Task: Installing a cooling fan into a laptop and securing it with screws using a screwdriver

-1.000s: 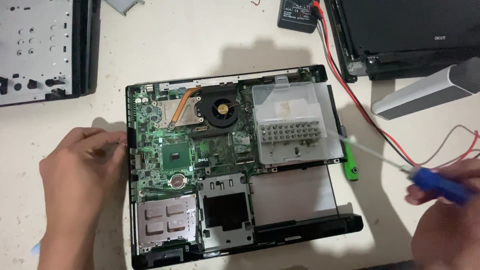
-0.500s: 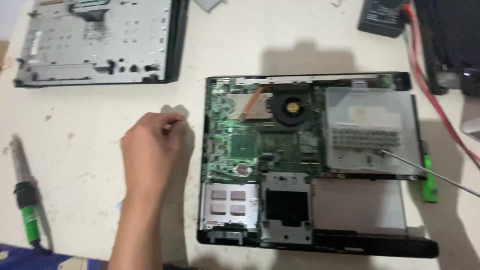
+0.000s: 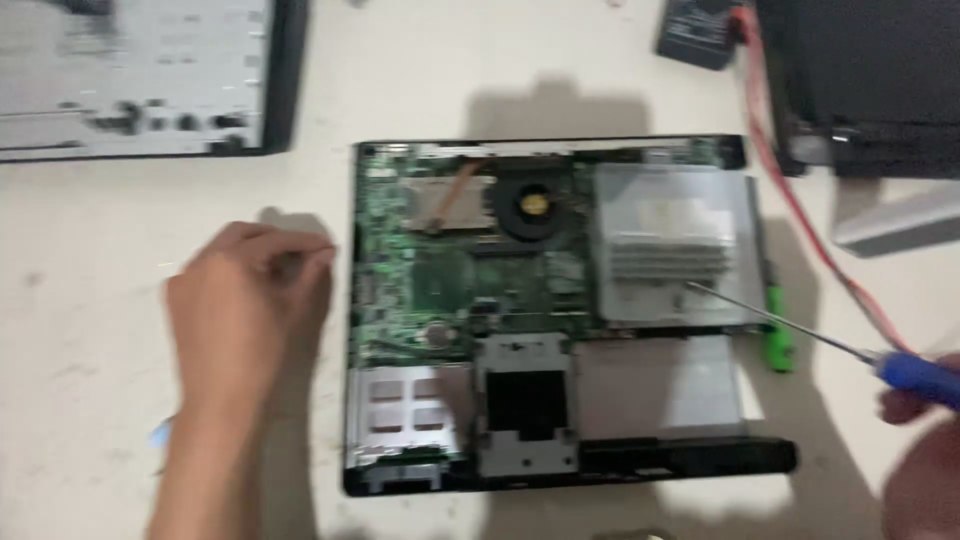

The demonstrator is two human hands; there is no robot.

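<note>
Our left hand (image 3: 245, 300) hovers over the pale table (image 3: 90, 300) just beside the left edge of the opened laptop (image 3: 550, 310), fingers curled loosely with the tips pinched together; the blur keeps us from telling whether anything small sits between them. Our right hand (image 3: 925, 440) is at the lower right corner, mostly cut off, its fingers wrapped around the blue handle of a screwdriver (image 3: 800, 325). The thin shaft slants up and left, and its tip rests at the lower edge of the silver drive cage (image 3: 665, 240) in the laptop's upper right part. The laptop lies flat in the middle of the table, its green board (image 3: 430, 280) exposed, with a copper heat pipe (image 3: 455, 195) and a round fan (image 3: 533, 203) along the top. A green tool (image 3: 778, 330) lies just beside the laptop's right edge. A red cable (image 3: 800, 220) runs down the right side. Another dismantled case (image 3: 140, 80) lies at upper left, well apart, and a black laptop (image 3: 860, 70) sits at upper right.
</note>
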